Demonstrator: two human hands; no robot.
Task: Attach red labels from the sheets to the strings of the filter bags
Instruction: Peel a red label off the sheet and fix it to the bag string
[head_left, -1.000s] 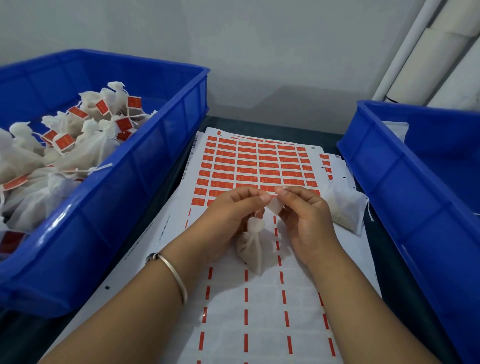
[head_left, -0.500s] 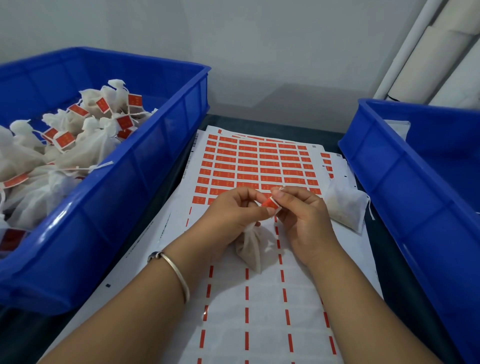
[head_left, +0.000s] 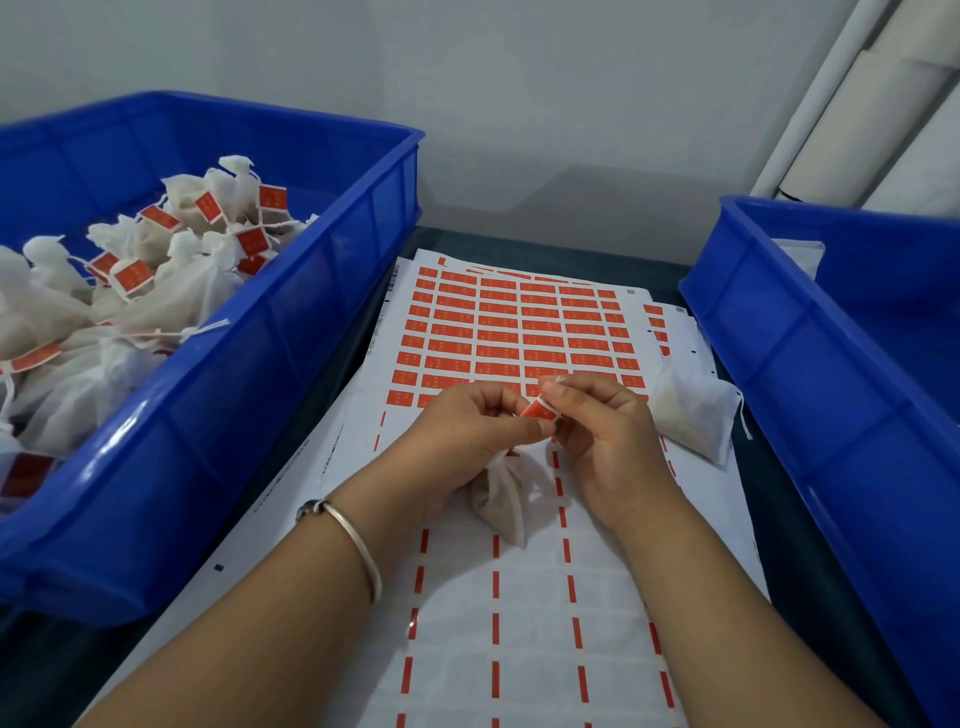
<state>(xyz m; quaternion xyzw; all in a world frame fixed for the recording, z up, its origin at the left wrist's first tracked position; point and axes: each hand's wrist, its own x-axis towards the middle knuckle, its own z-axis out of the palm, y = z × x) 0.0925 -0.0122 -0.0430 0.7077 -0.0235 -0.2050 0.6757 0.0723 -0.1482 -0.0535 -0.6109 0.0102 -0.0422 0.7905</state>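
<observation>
**Pinching a red label above a filter bag**

Meeting over the label sheet (head_left: 519, 332), both hands pinch one red label (head_left: 539, 409): the left hand (head_left: 467, 431) from the left with thumb and fingers curled, the right hand (head_left: 602, 431) from the right and above. A filter bag (head_left: 501, 501) hangs just below them, its neck hidden under the left hand. Another filter bag (head_left: 693, 415) lies on the sheet's right edge. Left stands a blue crate (head_left: 249, 395) of labelled bags (head_left: 156, 270); right, a second blue crate (head_left: 841, 374).
</observation>
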